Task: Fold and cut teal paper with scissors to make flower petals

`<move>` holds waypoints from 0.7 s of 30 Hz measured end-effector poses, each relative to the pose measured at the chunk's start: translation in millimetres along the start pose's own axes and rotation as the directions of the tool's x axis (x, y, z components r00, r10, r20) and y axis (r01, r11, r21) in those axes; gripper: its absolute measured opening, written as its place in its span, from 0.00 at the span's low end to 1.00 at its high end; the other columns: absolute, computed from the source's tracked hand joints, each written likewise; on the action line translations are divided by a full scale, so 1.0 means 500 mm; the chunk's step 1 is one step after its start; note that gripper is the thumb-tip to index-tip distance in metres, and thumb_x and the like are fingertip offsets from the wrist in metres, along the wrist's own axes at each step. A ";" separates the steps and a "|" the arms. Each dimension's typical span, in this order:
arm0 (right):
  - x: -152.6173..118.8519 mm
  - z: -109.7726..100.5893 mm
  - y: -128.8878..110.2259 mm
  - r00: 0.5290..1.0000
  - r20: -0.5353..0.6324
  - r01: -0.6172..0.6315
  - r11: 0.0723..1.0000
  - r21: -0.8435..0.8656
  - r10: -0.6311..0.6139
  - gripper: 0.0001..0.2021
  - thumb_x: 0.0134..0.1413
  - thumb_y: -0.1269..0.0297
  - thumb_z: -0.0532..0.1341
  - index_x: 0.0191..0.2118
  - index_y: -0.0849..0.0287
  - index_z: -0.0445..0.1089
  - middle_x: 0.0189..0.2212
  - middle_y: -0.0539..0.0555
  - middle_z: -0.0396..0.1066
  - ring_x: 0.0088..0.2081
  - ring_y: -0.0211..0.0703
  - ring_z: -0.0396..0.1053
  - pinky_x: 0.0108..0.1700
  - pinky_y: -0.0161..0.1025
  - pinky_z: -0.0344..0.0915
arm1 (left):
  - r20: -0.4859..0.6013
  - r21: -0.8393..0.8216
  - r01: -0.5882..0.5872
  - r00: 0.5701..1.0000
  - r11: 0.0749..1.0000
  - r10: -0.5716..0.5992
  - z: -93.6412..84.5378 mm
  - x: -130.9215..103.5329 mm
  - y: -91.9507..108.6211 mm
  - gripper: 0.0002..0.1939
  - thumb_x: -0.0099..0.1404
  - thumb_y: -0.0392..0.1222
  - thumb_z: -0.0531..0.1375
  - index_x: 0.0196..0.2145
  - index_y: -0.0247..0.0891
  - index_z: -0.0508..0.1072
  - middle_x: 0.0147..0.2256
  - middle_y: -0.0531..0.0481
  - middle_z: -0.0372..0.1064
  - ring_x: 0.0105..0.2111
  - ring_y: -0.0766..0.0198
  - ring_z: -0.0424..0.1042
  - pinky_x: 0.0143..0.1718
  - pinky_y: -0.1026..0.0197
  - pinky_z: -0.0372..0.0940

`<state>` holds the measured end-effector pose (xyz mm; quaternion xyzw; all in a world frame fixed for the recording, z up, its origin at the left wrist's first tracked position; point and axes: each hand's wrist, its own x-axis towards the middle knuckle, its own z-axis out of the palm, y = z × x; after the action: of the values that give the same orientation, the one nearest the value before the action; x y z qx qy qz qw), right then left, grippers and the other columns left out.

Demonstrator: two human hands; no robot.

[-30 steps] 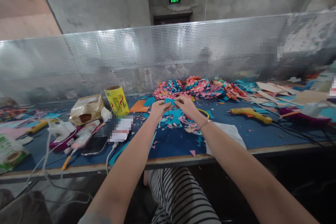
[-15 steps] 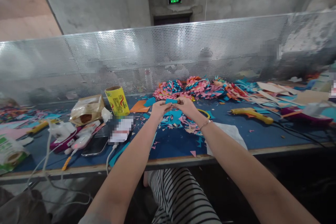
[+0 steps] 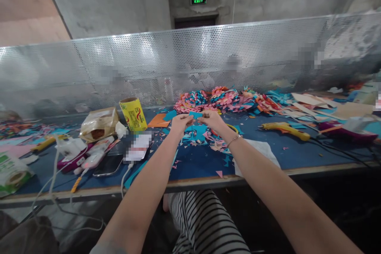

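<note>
Between my two hands is a small blue piece of paper or thin foam (image 3: 195,114), raised a little over the table. My left hand (image 3: 181,122) pinches its left edge, and my right hand (image 3: 212,120) grips the right edge, fingers closed. Below lie blue and pink scraps (image 3: 199,135). A yellow ring-shaped handle (image 3: 233,127) shows partly behind my right wrist. Just beyond my hands sit pink, blue and orange petalled bundles (image 3: 192,101).
A yellow glue gun (image 3: 285,130) lies at right with its cord. To the left stand a yellow tube (image 3: 133,115), a paper bag (image 3: 98,125) and a phone (image 3: 138,147) on a cable. A white cloth (image 3: 258,152) lies under my right forearm. A perforated metal screen (image 3: 154,63) runs behind.
My fingertips have moved slightly apart on the blue piece, and it looks tilted or bent differently. The right fingers have shifted a little. The table things stay put.
</note>
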<state>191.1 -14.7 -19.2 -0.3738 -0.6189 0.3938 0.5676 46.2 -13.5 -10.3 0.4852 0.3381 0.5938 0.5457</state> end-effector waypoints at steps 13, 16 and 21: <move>-0.005 0.000 0.000 0.999 -0.036 0.003 1.000 0.004 -0.003 0.12 0.35 0.57 0.64 0.25 0.60 0.66 0.20 0.48 0.66 0.24 0.35 0.64 0.30 0.35 0.64 | 0.018 0.032 -0.034 0.999 0.999 0.033 0.003 -0.003 -0.002 0.17 0.33 0.41 0.70 0.19 0.33 0.69 0.16 0.54 0.66 0.21 0.67 0.69 0.30 0.61 0.65; -0.009 -0.001 -0.004 0.999 -0.015 0.032 0.997 -0.074 -0.033 0.10 0.36 0.59 0.63 0.24 0.60 0.65 0.19 0.47 0.65 0.23 0.34 0.63 0.27 0.33 0.62 | 0.017 0.030 -0.047 0.999 0.998 0.047 0.001 -0.001 -0.003 0.18 0.32 0.42 0.71 0.20 0.34 0.69 0.16 0.56 0.65 0.20 0.69 0.67 0.27 0.64 0.64; -0.011 0.003 -0.002 0.999 0.030 -0.010 0.995 -0.095 0.012 0.08 0.35 0.62 0.62 0.22 0.60 0.63 0.17 0.46 0.63 0.22 0.33 0.62 0.27 0.33 0.61 | 0.044 0.026 -0.078 0.996 0.997 0.077 0.000 0.001 -0.001 0.18 0.34 0.42 0.70 0.23 0.34 0.69 0.18 0.57 0.65 0.20 0.73 0.64 0.26 0.66 0.62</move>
<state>190.2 -20.2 -20.4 -0.3976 -0.6433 0.3728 0.5377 46.5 -12.7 -10.8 0.5181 0.3153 0.5991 0.5228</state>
